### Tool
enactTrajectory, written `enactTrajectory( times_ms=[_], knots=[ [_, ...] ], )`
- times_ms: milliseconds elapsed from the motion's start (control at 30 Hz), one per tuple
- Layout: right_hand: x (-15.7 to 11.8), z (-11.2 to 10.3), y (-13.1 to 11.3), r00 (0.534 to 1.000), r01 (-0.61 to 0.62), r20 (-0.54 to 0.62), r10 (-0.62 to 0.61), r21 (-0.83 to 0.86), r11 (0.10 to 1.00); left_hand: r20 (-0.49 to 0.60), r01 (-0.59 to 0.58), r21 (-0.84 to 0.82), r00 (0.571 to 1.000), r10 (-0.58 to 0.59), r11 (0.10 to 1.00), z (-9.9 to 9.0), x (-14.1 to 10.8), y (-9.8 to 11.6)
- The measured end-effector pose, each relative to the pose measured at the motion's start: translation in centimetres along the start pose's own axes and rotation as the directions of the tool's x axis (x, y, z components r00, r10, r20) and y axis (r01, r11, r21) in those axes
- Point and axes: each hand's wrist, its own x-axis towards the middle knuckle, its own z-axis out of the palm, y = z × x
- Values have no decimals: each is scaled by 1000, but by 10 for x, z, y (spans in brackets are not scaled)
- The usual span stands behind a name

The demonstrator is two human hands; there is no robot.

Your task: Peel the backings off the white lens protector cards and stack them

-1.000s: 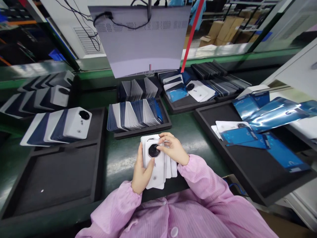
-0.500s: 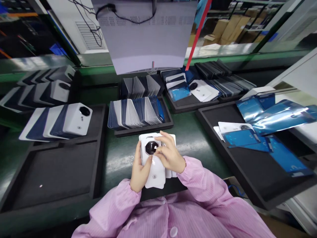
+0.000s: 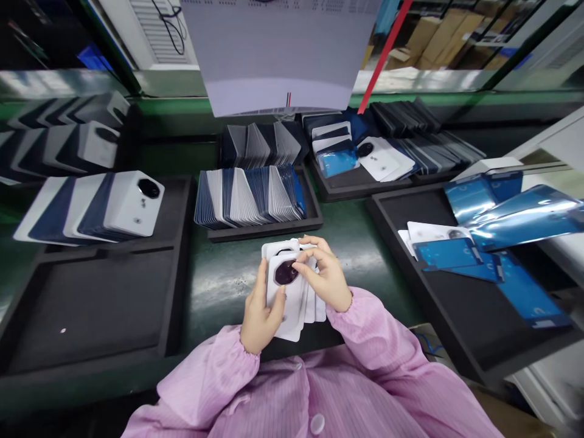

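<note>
My left hand (image 3: 262,313) grips the left edge of a white phone back cover (image 3: 294,298), with the thumb lying across its front. A dark, rounded camera window (image 3: 286,272) sits near the cover's top. At the right side of that window, the thumb and a finger of my right hand (image 3: 327,274) are pinched together; whatever is between them is too small to make out. More white phone back covers (image 3: 320,309) lie fanned beneath and to the right of the held one, partly hidden by my right hand.
Beyond my hands, a black tray (image 3: 255,233) carries rows of white and blue sheets. Stacked covers (image 3: 137,210) occupy the left tray (image 3: 176,274). Blue film sheets (image 3: 531,289) and white covers lie in the right tray (image 3: 429,316). A grey panel (image 3: 283,67) hangs overhead.
The view has tilted down slightly. The upper cover now sits a little lower against the one behind it, and the dark camera window looks more purple. My right fingers stay pinched beside it.
</note>
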Motion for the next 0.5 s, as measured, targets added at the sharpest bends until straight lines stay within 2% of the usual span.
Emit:
enactTrajectory(
  times_ms=[100, 200, 267, 367, 433, 500],
  knots=[
    [-3, 1, 0, 997, 76, -14, -76, -56, 996, -6, -17, 20, 1000, 17, 1000, 0, 0, 0],
    [-6, 4, 0, 975, 211, -31, -218, -158, 965, -19, 18, -33, 1000, -18, 999, 0, 3, 3],
    [-7, 6, 0, 938, 340, 9, -348, -229, 912, -17, 71, -87, 997, -72, 994, 0, 6, 7],
    [-7, 7, 0, 851, 525, 129, -510, -266, 809, 5, 173, -237, 984, -177, 956, -2, 12, 14],
    [-7, 8, 0, 813, 582, 174, -555, -247, 775, 26, 220, -347, 974, -225, 912, -2, 16, 17],
    [-7, 8, 0, 795, 606, 187, -577, -222, 764, 38, 232, -413, 971, -238, 880, -3, 18, 18]
  ],
)
